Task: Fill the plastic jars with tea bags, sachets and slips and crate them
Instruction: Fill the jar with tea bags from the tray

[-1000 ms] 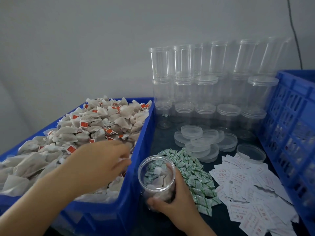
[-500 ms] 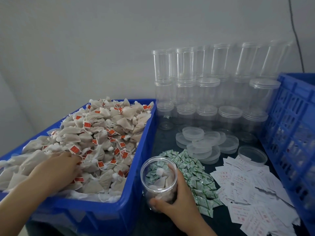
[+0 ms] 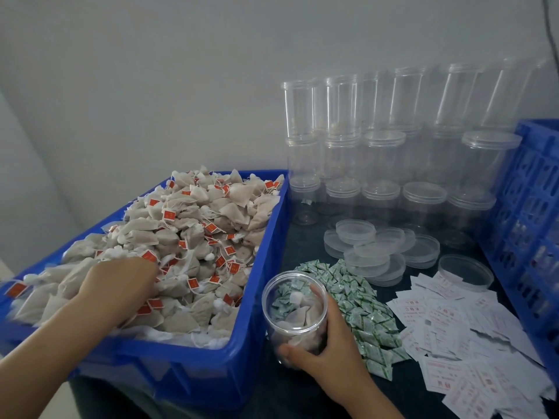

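Reaching deeper among tea bags (image 3: 193, 237) — left hand (image 3: 121, 285), fingers buried, unreadable — jar (image 3: 295, 316) gripped still.

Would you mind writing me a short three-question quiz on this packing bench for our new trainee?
1. True or false: the open jar held by the right hand is empty.
2. Where is the left hand? A) on the loose lids B) in the tea bags in the blue tub C) on the paper slips
3. Fill in: the green sachets lie between the held jar and the ____.

Key: 1. False, it already holds tea bags and a few green sachets. 2. B. 3. Paper slips.
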The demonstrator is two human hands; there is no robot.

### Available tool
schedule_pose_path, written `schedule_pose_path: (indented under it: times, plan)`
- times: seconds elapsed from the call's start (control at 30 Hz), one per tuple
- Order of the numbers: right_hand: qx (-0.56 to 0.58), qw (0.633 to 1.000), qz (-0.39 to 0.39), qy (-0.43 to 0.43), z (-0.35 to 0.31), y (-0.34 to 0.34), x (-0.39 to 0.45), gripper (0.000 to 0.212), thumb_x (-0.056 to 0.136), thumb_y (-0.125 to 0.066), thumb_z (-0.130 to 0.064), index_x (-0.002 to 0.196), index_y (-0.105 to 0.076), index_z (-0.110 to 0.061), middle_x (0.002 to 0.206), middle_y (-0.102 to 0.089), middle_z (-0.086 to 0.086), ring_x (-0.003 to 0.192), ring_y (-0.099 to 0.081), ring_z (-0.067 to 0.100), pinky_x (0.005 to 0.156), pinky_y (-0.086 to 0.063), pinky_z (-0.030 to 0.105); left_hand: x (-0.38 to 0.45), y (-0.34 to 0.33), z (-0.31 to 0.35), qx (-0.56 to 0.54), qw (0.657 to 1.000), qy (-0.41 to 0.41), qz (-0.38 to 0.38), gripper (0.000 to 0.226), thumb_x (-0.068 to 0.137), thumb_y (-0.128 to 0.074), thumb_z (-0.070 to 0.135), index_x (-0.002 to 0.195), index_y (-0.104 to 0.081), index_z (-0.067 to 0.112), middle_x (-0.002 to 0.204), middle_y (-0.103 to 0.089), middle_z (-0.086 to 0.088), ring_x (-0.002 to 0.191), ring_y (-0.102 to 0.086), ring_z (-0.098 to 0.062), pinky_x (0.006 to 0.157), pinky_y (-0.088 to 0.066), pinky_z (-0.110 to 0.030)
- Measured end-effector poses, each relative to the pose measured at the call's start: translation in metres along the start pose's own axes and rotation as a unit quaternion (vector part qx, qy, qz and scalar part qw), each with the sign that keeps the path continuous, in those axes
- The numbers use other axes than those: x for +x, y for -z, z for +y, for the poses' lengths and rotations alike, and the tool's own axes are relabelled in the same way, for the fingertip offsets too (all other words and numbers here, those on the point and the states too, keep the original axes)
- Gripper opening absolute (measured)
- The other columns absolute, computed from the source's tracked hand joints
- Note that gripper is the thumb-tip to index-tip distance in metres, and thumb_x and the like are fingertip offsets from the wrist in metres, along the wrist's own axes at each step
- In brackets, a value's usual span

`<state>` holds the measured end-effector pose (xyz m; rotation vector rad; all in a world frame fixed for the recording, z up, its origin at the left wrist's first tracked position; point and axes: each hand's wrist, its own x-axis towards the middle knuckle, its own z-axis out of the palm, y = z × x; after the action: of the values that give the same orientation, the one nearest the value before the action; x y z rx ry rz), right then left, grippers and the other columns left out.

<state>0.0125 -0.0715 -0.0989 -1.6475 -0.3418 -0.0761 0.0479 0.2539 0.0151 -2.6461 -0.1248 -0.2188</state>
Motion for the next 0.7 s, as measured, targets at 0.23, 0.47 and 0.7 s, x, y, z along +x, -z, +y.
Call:
schedule_pose_path:
  times: [0.23,0.47,0.7]
  plan:
    - [0.013,1.000,-0.008,0.003,0.002,-0.001,0.000,0.098,0.050,-0.091,-0.050,0.129,-0.036,-0.069,0.130,-0.051,-0.041,0.122,-0.052,-0.011,0.090,-0.045,0.005,-0.013,0.026,0.000,-0.011,1.000,-0.014,0.021,0.013,0.095,-0.048,0.035,0.083,-0.043,0.033,0.074,-0.051,0.013,0.070,-0.053,-0.001,0.064,-0.044,-0.016]
    - [0.020,1.000,-0.005,0.006,0.003,-0.001,0.000,0.099,0.051,-0.089,-0.047,0.135,-0.038,-0.060,0.126,-0.052,-0.043,0.119,-0.053,-0.014,0.087,-0.044,0.002,-0.012,0.059,-0.009,-0.150,0.987,-0.019,0.045,0.026,0.093,-0.049,0.044,0.071,-0.051,0.030,0.065,-0.056,0.010,0.058,-0.052,-0.001,0.059,-0.042,-0.017]
    - [0.028,1.000,-0.006,0.012,0.006,-0.001,0.000,0.104,0.051,-0.089,-0.048,0.141,-0.037,-0.050,0.124,-0.053,-0.043,0.117,-0.055,-0.014,0.086,-0.044,0.001,-0.019,0.112,0.010,-0.395,0.909,-0.072,0.109,0.019,0.090,-0.060,0.030,0.072,-0.060,0.025,0.063,-0.058,0.007,0.055,-0.051,-0.005,0.054,-0.039,-0.013]
